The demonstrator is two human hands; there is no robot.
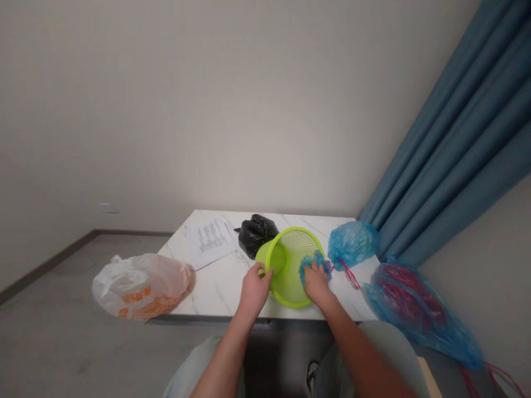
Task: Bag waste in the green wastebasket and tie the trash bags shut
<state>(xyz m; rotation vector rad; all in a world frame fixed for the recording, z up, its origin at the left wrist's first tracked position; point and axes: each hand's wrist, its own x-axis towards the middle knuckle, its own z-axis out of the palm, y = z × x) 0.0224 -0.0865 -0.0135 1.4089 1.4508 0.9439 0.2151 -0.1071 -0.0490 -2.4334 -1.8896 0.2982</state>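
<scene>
A lime-green mesh wastebasket (296, 296) lies tilted on the white marble-patterned table (224, 290), its round mouth turned toward me. My left hand (256, 287) grips the left side of its rim, thumb and fingers closed on it. At the right side of the mouth, my right hand (316, 281) is closed on a crumpled blue plastic bag (309, 262). Part of that bag is hidden by my fingers. Just behind the basket sits a knotted black plastic bag (255, 235).
A filled blue bag (352, 243) with a pink drawstring is on the table's right. Another blue bag (409, 298) with red contents lies beyond the right edge. Printed paper (211, 243) and a white-orange carrier bag (143, 284) are leftward. A blue curtain (452, 138) hangs at right.
</scene>
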